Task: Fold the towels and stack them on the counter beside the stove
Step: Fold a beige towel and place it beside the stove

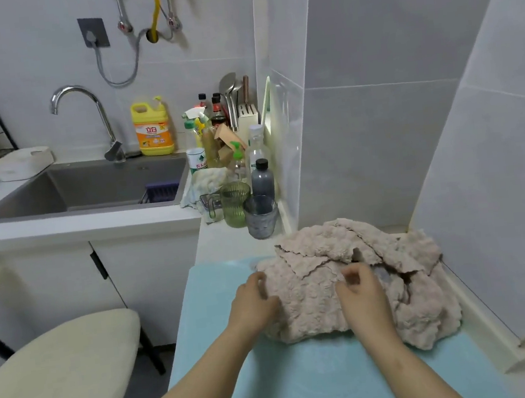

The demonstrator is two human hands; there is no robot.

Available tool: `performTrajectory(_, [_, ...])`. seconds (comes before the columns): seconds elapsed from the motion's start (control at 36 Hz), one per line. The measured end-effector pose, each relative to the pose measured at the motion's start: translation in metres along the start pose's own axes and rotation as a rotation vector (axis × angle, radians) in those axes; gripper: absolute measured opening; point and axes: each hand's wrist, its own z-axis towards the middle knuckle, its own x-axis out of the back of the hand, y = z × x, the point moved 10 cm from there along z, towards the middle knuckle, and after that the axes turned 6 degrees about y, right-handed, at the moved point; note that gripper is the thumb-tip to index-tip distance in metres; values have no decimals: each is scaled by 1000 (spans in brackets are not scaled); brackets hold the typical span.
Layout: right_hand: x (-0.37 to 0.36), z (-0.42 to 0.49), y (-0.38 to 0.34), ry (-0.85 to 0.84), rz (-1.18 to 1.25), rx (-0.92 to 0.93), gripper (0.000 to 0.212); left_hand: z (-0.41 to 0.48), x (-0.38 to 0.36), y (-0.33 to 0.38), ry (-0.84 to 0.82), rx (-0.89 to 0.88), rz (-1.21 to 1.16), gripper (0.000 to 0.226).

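A heap of crumpled pinkish-beige towels (359, 273) lies on a light blue mat (306, 382) that covers the counter in front of me. My left hand (253, 297) rests at the heap's left edge, its fingers curled against the cloth. My right hand (359, 289) is on top of the heap near its middle, with thumb and fingers pinching a bit of towel. The far and right parts of the heap spread toward the tiled wall.
A grey glass (261, 216) and a green ribbed glass (235, 203) stand just beyond the mat, with bottles (261, 176) and a rag (204, 182) behind them. A sink (91, 187) lies at left. A cream padded chair (56, 376) stands at lower left.
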Motion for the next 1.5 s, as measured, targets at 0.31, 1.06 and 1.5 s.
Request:
performTrajectory(0.31, [-25,31,7,-51,-38,-20,19,35,12,15,61,-36,-8,12])
performTrajectory(1.06, [23,15,-100,55,13,303,35,-16,81,178,-138,-295,-826,17])
performTrajectory(1.5, [-71,-36,-101,-579,88,155,35,-32,164,100,-34,-146,-687,14])
